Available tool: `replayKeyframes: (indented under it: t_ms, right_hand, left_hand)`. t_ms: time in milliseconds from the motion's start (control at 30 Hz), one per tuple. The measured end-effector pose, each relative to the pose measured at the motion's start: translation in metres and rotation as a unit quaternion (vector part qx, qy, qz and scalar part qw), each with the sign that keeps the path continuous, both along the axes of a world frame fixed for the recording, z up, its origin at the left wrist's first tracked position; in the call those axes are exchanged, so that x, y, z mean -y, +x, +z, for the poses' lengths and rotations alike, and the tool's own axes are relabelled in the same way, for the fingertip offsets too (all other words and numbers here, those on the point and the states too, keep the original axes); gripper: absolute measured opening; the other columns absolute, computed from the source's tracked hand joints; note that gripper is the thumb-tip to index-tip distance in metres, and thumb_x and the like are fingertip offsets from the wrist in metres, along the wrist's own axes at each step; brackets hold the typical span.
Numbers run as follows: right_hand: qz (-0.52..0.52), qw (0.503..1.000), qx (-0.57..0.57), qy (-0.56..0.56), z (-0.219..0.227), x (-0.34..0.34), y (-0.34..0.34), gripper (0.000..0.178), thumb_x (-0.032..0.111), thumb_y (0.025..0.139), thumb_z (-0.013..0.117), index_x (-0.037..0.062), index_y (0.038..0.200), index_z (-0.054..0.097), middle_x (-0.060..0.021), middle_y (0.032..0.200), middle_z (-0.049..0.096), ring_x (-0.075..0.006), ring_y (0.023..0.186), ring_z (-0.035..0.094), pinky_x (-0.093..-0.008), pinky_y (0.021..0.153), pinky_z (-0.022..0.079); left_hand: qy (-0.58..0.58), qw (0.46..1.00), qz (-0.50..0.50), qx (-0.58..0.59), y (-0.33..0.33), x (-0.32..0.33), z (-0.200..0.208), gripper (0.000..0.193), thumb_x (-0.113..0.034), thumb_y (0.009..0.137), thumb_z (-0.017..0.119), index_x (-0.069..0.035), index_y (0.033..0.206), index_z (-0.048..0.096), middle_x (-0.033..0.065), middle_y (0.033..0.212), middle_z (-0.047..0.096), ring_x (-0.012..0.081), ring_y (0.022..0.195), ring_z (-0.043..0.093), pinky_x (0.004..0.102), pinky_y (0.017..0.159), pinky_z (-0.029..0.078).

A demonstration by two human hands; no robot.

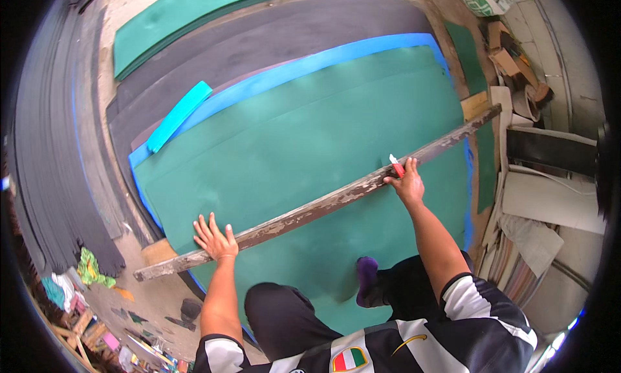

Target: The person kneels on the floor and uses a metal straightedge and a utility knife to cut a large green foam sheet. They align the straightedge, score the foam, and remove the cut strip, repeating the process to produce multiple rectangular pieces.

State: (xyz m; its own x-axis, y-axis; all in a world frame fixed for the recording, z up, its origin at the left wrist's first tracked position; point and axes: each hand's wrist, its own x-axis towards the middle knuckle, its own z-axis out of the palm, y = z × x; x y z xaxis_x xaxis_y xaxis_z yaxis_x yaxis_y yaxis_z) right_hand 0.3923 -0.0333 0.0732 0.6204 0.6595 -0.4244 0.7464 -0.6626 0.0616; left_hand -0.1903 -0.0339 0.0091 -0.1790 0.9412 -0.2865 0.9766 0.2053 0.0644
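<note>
A long weathered wooden strip (pixel 317 209) lies slantwise across a large green sheet (pixel 304 134), both ends reaching past the sheet's sides. My left hand (pixel 218 240) presses flat beside the strip's left part, its fingers spread on the green surface and the palm edge touching the wood. Farther right, my right hand (pixel 409 184) rests over the strip and grips a small red tool with a white tip (pixel 398 169). It looks like a marker, but its exact kind is unclear. The white tip points away from me, just beyond the strip's far edge.
I kneel on the green sheet, a purple-socked foot (pixel 367 276) behind me. Under it lie a blue sheet (pixel 362 46) and dark sheets (pixel 272 33). A turquoise strip (pixel 181 114) rests at the far left. Black sheets (pixel 48 140) are stacked left; boards (pixel 550 202) stand right.
</note>
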Motion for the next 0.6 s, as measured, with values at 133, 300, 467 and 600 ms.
replayKeyframes:
  t_ms: [133,300,467,600]
  right_hand:
    - [-0.017,0.999,-0.008,-0.046,0.009,-0.009,-0.004,0.127,0.061,0.068,0.089,0.0034,0.163,0.028,-0.0183,0.17,0.03,-0.0362,0.137,0.057,-0.0473,0.103,0.054]
    - [0.008,0.997,0.004,-0.08,0.005,-0.013,0.001,0.128,0.064,0.069,0.088,0.0006,0.163,0.027,-0.0205,0.169,0.03,-0.0366,0.133,0.061,-0.0464,0.102,0.055]
    - [-0.002,0.996,-0.001,-0.084,0.012,-0.018,0.005,0.126,0.062,0.071,0.088,-0.0003,0.162,0.026,-0.0224,0.168,0.031,-0.0369,0.137,0.057,-0.0458,0.105,0.053]
    - [0.009,0.998,0.004,-0.057,0.012,-0.022,0.001,0.12,0.061,0.075,0.087,0.0007,0.16,0.028,-0.0248,0.165,0.035,-0.0395,0.138,0.054,-0.0473,0.108,0.05]
  left_hand:
    - [-0.012,1.0,-0.006,-0.016,0.0,0.005,0.001,0.067,-0.048,0.102,0.05,-0.02,0.161,0.037,0.0106,0.172,0.023,0.0371,0.161,0.012,0.0659,0.125,0.01]
    - [-0.017,0.999,-0.016,-0.022,-0.001,0.005,0.001,0.069,-0.05,0.101,0.049,-0.018,0.162,0.036,0.0119,0.173,0.022,0.0385,0.161,0.011,0.0667,0.124,0.011]
    - [-0.014,0.999,-0.018,-0.033,0.008,-0.002,0.0,0.067,-0.049,0.103,0.049,-0.02,0.162,0.036,0.0105,0.173,0.022,0.0376,0.161,0.011,0.0668,0.124,0.015]
    - [-0.018,0.999,0.002,-0.03,0.009,-0.005,0.002,0.067,-0.049,0.103,0.051,-0.022,0.162,0.035,0.0103,0.172,0.024,0.0372,0.161,0.012,0.0667,0.123,0.016]
